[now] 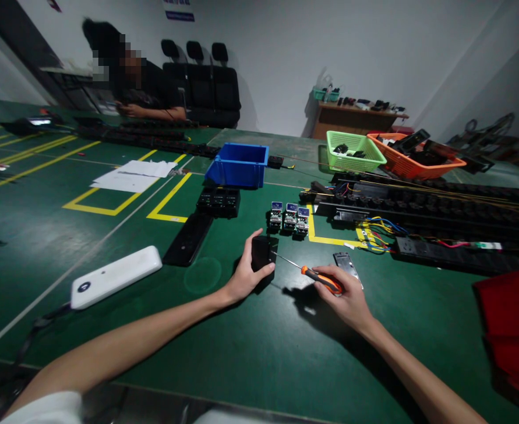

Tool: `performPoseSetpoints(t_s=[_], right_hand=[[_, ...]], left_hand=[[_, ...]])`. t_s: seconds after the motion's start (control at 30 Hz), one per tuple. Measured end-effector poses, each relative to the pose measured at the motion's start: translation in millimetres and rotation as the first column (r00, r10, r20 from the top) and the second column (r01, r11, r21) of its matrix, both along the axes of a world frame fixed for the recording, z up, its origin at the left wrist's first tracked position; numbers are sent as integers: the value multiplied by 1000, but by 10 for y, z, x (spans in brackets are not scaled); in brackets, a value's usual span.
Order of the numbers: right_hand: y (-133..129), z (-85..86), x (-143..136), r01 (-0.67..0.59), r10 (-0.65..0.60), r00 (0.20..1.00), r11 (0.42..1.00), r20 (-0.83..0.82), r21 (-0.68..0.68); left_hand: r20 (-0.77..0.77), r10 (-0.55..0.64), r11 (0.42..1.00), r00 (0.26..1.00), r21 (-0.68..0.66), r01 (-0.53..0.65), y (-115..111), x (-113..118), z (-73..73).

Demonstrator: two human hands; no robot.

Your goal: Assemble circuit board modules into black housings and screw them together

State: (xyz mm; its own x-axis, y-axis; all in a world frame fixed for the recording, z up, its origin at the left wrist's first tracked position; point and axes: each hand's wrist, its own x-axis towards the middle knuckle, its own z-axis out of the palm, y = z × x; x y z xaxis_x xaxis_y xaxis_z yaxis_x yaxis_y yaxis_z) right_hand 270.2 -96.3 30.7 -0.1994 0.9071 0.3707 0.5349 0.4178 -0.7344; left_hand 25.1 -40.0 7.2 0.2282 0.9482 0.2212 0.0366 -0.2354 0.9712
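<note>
My left hand (247, 272) grips a small black box (260, 257) above the green table, its thumb across the front. In my right hand (345, 294) is a screwdriver (323, 279) with an orange and black handle, its thin shaft pointing left. The screwdriver's tip is at the right side of the black box; whether it touches cannot be made out. Beyond the hands stand three small circuit modules (290, 218). A flat dark plate (346, 265) lies just behind my right hand.
A blue bin (242, 165), a black block (218, 202), a black phone (189, 238) and a white power bank (116, 278) lie left. Long black rails with wires (418, 206), green (355, 151) and orange baskets (413, 166) are right. A person (140, 88) sits across the table.
</note>
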Motion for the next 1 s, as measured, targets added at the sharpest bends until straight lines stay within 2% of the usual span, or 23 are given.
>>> performPoseSetpoints(t_s=[0.1,0.3,1.0], right_hand=[[-15,-14,1,30,-31,998,999,-61,-17],[-25,-4,9,95,-92,994,993,-56,66],[-17,-16,25,49,-44,997,996,-65,69]], left_hand=[[-30,0,1000,1000,1,0,-6,-4,-2],[-2,4,1000,1000,-18,-4,5,-9,1],[-22,9,1000,1000,5,-9,-12,5,-5]])
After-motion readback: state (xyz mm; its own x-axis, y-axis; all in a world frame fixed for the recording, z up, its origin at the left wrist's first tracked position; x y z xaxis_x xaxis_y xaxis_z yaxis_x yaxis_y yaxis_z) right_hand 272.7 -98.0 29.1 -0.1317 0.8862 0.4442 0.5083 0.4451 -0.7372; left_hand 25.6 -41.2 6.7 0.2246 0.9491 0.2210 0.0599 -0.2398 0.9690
